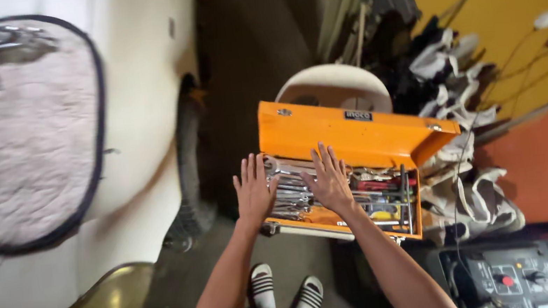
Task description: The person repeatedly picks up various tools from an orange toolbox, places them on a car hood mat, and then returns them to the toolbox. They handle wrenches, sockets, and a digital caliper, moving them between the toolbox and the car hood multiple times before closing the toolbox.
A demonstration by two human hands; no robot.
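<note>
A cluttered workshop floor beside a yellow wall. An orange toolbox point(356, 137) stands open on a pale stool point(335, 82), its lid tilted back beyond the fingertips. Both hands lie flat, fingers spread, gripping nothing: left hand point(254, 190) at the box's left end, right hand point(328, 181) over the wrenches point(288, 198) inside, which run sideways.

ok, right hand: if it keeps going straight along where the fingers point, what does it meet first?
Probably the raised orange lid of the toolbox. The right hand lies flat over the wrenches in the tray, fingers aimed at the lid's inner face. Depth is unclear from one view, so it might touch tools first.
</note>
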